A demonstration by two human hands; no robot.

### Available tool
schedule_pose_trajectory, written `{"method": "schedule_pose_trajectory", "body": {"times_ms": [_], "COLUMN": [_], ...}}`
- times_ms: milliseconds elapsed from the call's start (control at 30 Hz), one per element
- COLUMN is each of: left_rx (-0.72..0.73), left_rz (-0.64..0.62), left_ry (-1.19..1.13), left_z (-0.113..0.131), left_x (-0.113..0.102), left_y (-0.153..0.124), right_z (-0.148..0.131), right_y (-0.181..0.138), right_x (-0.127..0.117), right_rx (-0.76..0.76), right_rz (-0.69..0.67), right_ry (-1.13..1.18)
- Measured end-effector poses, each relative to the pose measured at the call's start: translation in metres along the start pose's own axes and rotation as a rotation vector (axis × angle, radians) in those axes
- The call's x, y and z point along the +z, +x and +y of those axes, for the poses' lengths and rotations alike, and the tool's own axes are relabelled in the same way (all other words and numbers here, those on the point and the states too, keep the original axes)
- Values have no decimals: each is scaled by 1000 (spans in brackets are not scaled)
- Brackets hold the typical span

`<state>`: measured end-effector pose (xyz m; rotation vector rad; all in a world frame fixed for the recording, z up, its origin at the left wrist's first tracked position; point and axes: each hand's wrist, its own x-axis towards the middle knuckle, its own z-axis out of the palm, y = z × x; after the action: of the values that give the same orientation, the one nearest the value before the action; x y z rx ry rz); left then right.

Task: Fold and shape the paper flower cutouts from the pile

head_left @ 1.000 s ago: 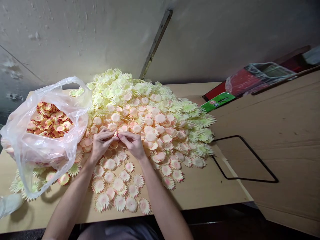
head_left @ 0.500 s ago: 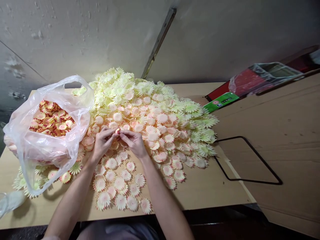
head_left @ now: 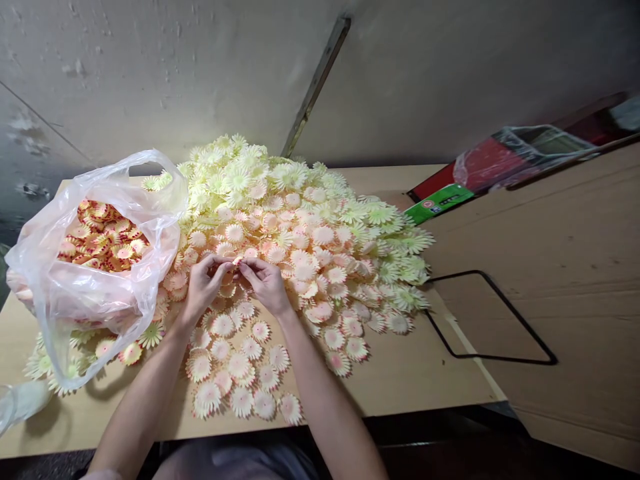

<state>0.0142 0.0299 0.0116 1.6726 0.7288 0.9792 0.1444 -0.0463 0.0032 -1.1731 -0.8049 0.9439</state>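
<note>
Closest to the edge of the table (head_left: 425,380), a scatter of loose flowers (head_left: 240,373) lies flat, pale petals with pink centres, between the person's two forearms. Just past them the left hand (head_left: 203,287) and right hand (head_left: 267,285) meet, fingertips together, both pinching one small flower (head_left: 236,262) between them. It is held just above the near slope of the heap (head_left: 300,227), and it is too small to make out further. The heap is a broad mound of the same paper flowers, pinkish near the hands and cream to greenish toward the back and right.

Left of the hands stands an open plastic bag (head_left: 100,293), touching the heap, filled with red flowers (head_left: 103,237) that have yellow in them. More pale flowers poke out beneath it.

To the right, a black wire frame (head_left: 493,320) lies on sheets of cardboard (head_left: 575,267). Further back sit a green box (head_left: 439,202) and a red bundle (head_left: 505,157) wrapped in clear plastic, against a grey wall (head_left: 150,67).
</note>
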Motion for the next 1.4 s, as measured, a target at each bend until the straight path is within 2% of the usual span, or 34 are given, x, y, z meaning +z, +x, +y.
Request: {"method": "schedule_pose_trajectory", "body": {"times_ms": [233,500,633,767,1033,1200,1400], "left_rx": [23,-27,-46,-34,19,-4,-35], "left_rz": [34,141,74,-34,9,115,42], "left_ry": [80,-6,-26,-43,36,2,-22], "left_z": [-3,-4,-1,0,-7,-5,-3], "left_x": [1,0,-2,-4,-3,-4,-8], "left_y": [0,2,3,2,-1,0,4], "right_z": [4,7,5,2,-6,-2,-1], "right_y": [-1,-3,-1,1,-1,-2,-3], "right_x": [0,4,1,0,3,3,4], "right_rx": [-30,-34,-82,-71,-54,-6,4], "right_rz": [-35,-68,24,20,-17,-49,-17], "right_ry": [-42,-75,-74,-39,-27,32,38]}}
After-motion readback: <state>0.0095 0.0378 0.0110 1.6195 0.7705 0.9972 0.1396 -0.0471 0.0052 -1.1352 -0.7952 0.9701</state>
